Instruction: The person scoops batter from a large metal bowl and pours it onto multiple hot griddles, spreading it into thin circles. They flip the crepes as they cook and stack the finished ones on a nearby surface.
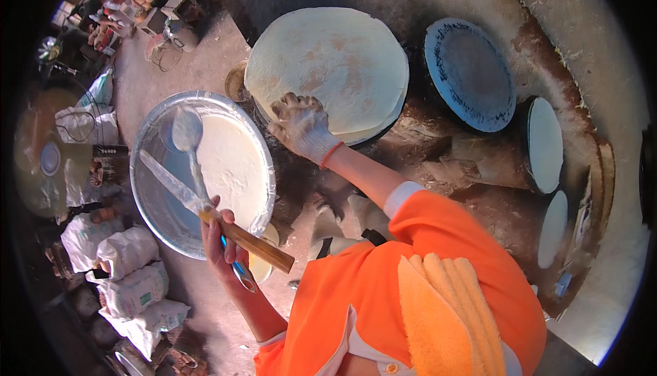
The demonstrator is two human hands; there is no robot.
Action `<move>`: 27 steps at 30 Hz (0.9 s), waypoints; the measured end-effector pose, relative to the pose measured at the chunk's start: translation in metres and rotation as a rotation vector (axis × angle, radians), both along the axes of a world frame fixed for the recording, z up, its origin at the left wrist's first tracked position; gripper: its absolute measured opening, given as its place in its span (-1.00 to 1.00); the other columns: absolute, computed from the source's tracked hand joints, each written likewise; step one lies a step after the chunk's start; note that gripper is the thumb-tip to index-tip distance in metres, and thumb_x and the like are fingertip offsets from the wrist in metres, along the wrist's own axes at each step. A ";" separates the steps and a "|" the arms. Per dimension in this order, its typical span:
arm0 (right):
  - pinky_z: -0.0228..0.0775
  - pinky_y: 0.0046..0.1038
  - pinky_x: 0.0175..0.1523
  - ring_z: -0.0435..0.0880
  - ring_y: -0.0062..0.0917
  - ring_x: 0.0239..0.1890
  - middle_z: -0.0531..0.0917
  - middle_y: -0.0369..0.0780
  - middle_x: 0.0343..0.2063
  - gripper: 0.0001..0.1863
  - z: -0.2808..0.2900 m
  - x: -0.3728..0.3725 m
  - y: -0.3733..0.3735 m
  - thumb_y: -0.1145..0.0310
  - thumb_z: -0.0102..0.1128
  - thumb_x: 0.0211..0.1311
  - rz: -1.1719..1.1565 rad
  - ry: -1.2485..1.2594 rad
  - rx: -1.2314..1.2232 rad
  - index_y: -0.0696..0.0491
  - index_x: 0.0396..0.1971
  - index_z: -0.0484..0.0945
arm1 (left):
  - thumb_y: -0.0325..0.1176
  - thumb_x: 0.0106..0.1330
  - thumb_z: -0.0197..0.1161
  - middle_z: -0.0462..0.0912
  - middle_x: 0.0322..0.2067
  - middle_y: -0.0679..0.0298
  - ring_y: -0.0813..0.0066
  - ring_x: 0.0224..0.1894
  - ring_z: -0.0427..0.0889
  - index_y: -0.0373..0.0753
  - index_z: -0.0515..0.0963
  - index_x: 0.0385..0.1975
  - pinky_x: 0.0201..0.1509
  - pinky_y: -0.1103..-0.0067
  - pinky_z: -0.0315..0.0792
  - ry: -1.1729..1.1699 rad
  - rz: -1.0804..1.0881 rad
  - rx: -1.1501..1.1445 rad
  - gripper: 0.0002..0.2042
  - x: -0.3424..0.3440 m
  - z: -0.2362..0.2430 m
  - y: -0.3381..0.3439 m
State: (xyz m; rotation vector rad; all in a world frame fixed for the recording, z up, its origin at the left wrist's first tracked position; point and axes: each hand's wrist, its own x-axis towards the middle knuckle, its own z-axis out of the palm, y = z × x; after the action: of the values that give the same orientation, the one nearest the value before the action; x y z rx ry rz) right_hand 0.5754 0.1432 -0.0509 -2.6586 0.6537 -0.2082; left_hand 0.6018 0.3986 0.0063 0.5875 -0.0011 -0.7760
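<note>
My left hand (222, 242) is closed round two tools, held over the near rim of a wide metal basin (142, 215). One is a long-bladed spatula (253, 241) with a wooden handle. The other is a ladle (187, 130) with a blue-ended handle, its bowl coated in batter. Pale, thick batter (229, 164) covers the right part of the basin. My right hand (301, 128), in a dirty white knit glove, has its fingers curled at the near-left edge of a large, pale round flatbread (328, 68). The flatbread covers a round griddle; the glove hides the edge under the fingers.
Right of the flatbread stands a dark round griddle (470, 75) with a residue-marked rim. Further pale round griddle tops (545, 145) follow the curved wall. Stuffed white sacks (135, 287) line the left side, near a fan (50, 159). An orange towel (445, 307) hangs over my shoulder.
</note>
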 end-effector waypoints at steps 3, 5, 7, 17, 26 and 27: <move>0.16 -0.20 0.11 0.39 -0.18 0.00 0.42 0.02 -0.05 -0.40 0.014 -0.053 -0.028 -0.02 -0.05 0.10 -0.078 -0.306 -0.354 0.06 0.07 0.38 | -0.42 0.39 -0.24 0.45 -0.26 -0.04 0.78 -0.86 0.21 -0.37 0.03 0.16 -0.85 0.79 0.19 -0.011 -0.053 0.107 -0.63 -0.011 -0.005 0.013; 0.29 -0.31 0.03 0.40 -0.24 0.00 0.37 0.04 0.02 -0.25 0.012 -0.093 -0.079 -0.04 0.08 0.03 -0.333 -0.146 -0.108 0.15 0.15 0.23 | -0.43 0.38 -0.22 0.46 -0.27 -0.04 0.77 -0.86 0.21 -0.37 0.04 0.15 -0.84 0.79 0.18 -0.027 -0.040 0.178 -0.63 -0.020 0.000 0.014; 0.43 -0.31 -0.07 0.45 -0.25 -0.01 0.42 0.04 -0.01 -0.20 -0.007 -0.122 -0.125 -0.11 0.13 0.00 -0.572 -0.318 -0.288 0.22 0.10 0.26 | -0.44 0.37 -0.18 0.49 -0.32 0.01 0.77 -0.86 0.20 -0.33 0.10 0.13 -0.82 0.81 0.13 -0.066 -0.012 0.303 -0.65 -0.028 0.001 0.010; 0.39 -0.31 -0.10 0.58 -0.17 -0.22 0.61 0.01 -0.35 -0.50 -0.096 -0.123 -0.199 -0.06 0.17 -0.02 -0.846 -0.264 0.270 0.15 -0.37 0.59 | -0.42 0.32 -0.06 0.47 -0.37 0.03 0.79 -0.85 0.27 -0.38 -0.02 0.20 -0.86 0.86 0.13 -0.365 -0.197 0.016 -0.51 0.004 0.047 -0.052; 0.37 -0.57 -0.24 0.52 -0.63 -0.38 0.63 -0.19 -0.37 -0.70 -0.002 -0.115 -0.125 0.32 0.20 0.11 -0.836 -0.821 0.448 0.27 -0.27 0.54 | -0.46 0.34 -0.14 0.49 -0.41 0.01 0.80 -0.89 0.16 -0.39 0.10 0.13 -0.88 0.83 0.06 -0.105 -0.330 -0.006 -0.62 0.066 0.017 -0.039; 0.36 -0.58 -0.22 0.52 -0.64 -0.38 0.62 -0.18 -0.38 -0.71 0.025 -0.108 -0.100 0.34 0.19 0.12 -0.809 -0.847 0.388 0.27 -0.26 0.54 | -0.44 0.34 -0.15 0.49 -0.39 0.00 0.80 -0.89 0.17 -0.40 0.08 0.14 -0.88 0.83 0.08 -0.090 -0.293 -0.144 -0.61 0.064 0.007 -0.032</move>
State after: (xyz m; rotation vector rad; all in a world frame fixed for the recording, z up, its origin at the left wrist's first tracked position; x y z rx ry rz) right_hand 0.4673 0.0435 -0.0255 -1.5718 1.2307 -1.1893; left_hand 0.6663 0.3667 0.0137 0.4897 -0.2282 -1.0234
